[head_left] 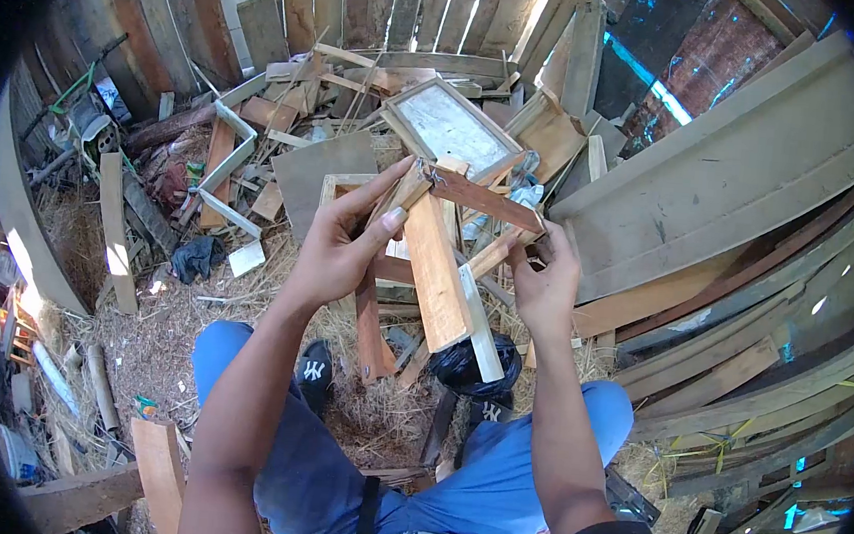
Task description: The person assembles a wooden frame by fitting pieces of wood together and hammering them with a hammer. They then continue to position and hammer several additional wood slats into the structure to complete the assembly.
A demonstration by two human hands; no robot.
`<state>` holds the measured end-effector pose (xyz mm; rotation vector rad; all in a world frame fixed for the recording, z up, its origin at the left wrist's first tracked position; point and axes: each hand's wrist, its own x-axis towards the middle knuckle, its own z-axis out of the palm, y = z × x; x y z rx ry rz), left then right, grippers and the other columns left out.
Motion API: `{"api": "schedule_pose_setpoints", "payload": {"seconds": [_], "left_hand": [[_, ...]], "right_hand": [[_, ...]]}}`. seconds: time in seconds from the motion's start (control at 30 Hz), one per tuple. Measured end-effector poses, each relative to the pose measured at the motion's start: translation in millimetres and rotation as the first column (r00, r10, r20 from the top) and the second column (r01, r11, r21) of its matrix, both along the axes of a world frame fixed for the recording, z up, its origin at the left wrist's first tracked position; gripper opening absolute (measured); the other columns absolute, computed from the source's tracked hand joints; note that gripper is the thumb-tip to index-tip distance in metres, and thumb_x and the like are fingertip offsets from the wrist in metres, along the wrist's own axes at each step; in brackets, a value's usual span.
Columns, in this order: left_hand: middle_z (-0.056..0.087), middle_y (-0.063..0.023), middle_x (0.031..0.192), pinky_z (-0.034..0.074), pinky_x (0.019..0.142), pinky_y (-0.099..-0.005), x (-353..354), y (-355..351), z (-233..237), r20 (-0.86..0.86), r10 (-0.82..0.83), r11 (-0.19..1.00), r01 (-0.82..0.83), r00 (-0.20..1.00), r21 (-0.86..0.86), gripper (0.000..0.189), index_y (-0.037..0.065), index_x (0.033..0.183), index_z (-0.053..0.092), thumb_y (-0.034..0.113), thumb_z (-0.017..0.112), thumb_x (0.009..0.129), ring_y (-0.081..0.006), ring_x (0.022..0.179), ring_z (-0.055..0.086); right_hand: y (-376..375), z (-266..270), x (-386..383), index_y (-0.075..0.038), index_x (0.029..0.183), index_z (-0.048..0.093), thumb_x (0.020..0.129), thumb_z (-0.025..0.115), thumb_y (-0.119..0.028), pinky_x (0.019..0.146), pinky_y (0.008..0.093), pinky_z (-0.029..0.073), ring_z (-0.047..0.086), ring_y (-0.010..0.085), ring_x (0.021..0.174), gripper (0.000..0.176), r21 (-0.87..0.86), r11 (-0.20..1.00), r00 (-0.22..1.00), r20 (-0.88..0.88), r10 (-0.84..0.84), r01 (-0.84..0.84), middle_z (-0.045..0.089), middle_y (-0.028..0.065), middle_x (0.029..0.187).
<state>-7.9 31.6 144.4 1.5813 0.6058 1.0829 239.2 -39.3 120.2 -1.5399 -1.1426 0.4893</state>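
Both hands hold up a small wooden frame of joined strips, with a dark reddish strip [487,200] along its far side. My left hand [343,245] is closed, thumb and fingers pinching the frame's left corner. At the opposite end, my right hand [550,272] is closed around the right corner, thumb and fingertips against the wood. Beneath the frame are a thick light-brown wooden block [435,273] and a thin pale strip [482,332]. A darker reddish stick [370,328] stands to the left of the block. Part of the frame's near side is hidden.
A black plastic bag [477,366] lies between my feet. Beyond are a framed panel [455,127] and a heap of scrap wood. Long boards [725,170] lean at the right; a curved board [31,201] stands left. Straw and shavings cover the ground.
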Motion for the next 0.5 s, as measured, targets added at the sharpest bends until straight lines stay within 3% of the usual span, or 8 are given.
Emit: {"api": "schedule_pose_setpoints", "payload": {"seconds": [0.2, 0.27, 0.5], "left_hand": [[0.064, 0.0008, 0.112, 0.047, 0.078, -0.0229, -1.8, 1.9, -1.3, -0.060, 0.000, 0.999, -0.003, 0.998, -0.049, 0.054, 0.011, 0.154, 0.043, 0.014, 0.058, 0.103, -0.0061, 0.086, 0.052], [0.064, 0.0013, 0.111, 0.046, 0.078, -0.0228, 0.3, 0.4, 1.2, -0.046, -0.006, 0.999, 0.004, 0.999, -0.038, 0.054, 0.011, 0.154, 0.043, 0.014, 0.058, 0.103, -0.0061, 0.086, 0.052], [0.064, 0.0027, 0.106, 0.047, 0.078, -0.0232, 5.4, 3.1, -5.4, -0.003, 0.013, 1.000, -0.013, 1.000, -0.002, 0.053, 0.011, 0.154, 0.044, 0.016, 0.059, 0.103, -0.0059, 0.085, 0.052]], "right_hand": [[0.9, -1.7, 0.5, 0.003, 0.116, 0.063, 0.088, 0.071, -0.002, 0.072, 0.0342, 0.051, 0.067, 0.0179, 0.078, 0.030, 0.044, 0.999, 1.000, 0.027, 0.000, -0.001, 0.071, 0.0139, 0.089], [1.1, -4.0, 1.6, 0.004, 0.119, 0.060, 0.095, 0.065, 0.000, 0.065, 0.0275, 0.051, 0.062, 0.0095, 0.077, 0.025, 0.030, 1.000, 0.992, 0.124, -0.001, -0.003, 0.068, 0.0067, 0.091], [-1.0, -1.9, 2.4, 0.004, 0.116, 0.060, 0.095, 0.062, 0.002, 0.061, 0.0273, 0.050, 0.061, 0.0086, 0.074, 0.022, 0.045, 0.999, 0.991, 0.132, -0.004, -0.002, 0.066, 0.0050, 0.086]]}}
